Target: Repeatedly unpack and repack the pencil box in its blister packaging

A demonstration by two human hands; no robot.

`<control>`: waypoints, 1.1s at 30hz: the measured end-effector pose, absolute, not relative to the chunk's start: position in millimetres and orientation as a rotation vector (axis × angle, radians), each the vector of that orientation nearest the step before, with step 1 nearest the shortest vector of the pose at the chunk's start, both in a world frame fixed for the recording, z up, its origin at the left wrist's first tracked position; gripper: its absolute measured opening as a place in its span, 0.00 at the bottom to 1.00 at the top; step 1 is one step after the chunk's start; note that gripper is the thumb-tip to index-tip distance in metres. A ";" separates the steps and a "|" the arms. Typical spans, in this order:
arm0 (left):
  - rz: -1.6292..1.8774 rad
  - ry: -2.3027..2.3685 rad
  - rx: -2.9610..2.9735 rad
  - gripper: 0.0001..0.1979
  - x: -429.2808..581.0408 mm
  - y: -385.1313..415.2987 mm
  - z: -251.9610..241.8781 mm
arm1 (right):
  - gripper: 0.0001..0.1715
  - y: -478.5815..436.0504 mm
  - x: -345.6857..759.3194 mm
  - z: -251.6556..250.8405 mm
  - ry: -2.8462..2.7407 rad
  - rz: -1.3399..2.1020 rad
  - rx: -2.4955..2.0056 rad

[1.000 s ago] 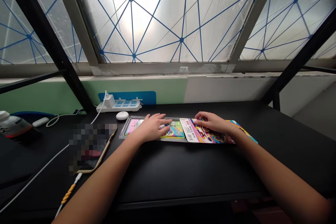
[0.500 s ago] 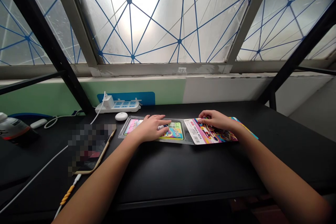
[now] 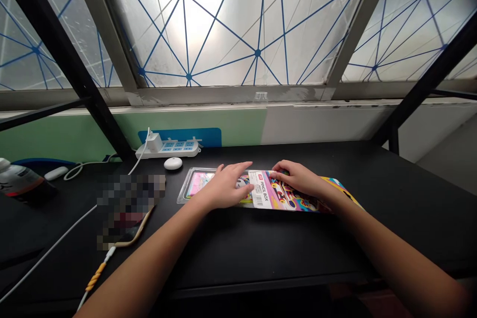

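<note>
A clear plastic tray (image 3: pixel 183 194) with colourful printed pieces (image 3: pixel 198 184) inside lies flat on the black desk. My left hand (image 3: pixel 229 186) rests over its right part, fingers stretched out and spread, the fingertips by the left edge of a printed card. That card (image 3: pixel 263 194), labelled "PENCIL BOX" with a bright cartoon print, overlaps the tray's right end. On the card's upper part is my right hand (image 3: pixel 296 177), its fingers curled and closed on the card; the fingertips are partly hidden. My left hand covers the tray's middle.
A white power strip (image 3: pixel 169 149) with a plug stands against the wall, a small white case (image 3: pixel 173 163) before it. At left lie a blurred-out device (image 3: pixel 130 208), its white and orange cable (image 3: pixel 96 277) and a bottle (image 3: pixel 22 184). Black frame bars (image 3: pixel 421 79) rise at both sides.
My right hand has slid the card left, over the tray's right part. The tray has shifted slightly right, and my left hand has moved right and its fingers have spread.
</note>
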State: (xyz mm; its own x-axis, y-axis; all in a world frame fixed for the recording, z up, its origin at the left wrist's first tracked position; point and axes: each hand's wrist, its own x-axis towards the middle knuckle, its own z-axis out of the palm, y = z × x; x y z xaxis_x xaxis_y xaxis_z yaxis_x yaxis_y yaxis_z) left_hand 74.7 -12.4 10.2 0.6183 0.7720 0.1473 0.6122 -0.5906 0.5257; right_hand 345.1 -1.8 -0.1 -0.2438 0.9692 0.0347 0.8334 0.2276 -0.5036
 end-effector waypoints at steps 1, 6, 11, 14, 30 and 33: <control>0.522 1.056 2.379 0.32 79.1 -16.7 11.2 | 0.22 -2.5 342.4 -0.4 -2.168 0.552 -1.651; 0.653 0.942 2.119 0.28 96.1 -29.7 13.3 | 0.23 -4.7 337.5 1.4 -2.155 0.635 -1.625; 0.928 1.050 1.980 0.19 82.6 -8.1 11.3 | 0.23 -2.2 346.6 3.9 -2.143 0.669 -1.635; 1.119 1.139 1.912 0.16 62.8 14.4 9.6 | 0.22 0.3 353.6 4.1 -2.135 0.639 -1.665; 1.457 0.989 1.130 0.28 38.3 40.3 -0.1 | 0.35 33.7 327.1 13.7 -2.410 0.546 -1.619; 1.456 0.975 1.122 0.30 36.7 40.9 0.8 | 0.37 40.9 291.6 20.6 -2.546 0.443 -1.600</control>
State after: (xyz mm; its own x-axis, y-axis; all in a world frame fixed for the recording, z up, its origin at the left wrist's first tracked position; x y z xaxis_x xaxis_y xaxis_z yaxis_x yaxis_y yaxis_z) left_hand 36.7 40.9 0.8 -0.0555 0.9867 0.1528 -0.2344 -0.1617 0.9586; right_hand 291.6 40.9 20.6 -0.4418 0.8946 -0.0676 0.8649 0.4047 -0.2969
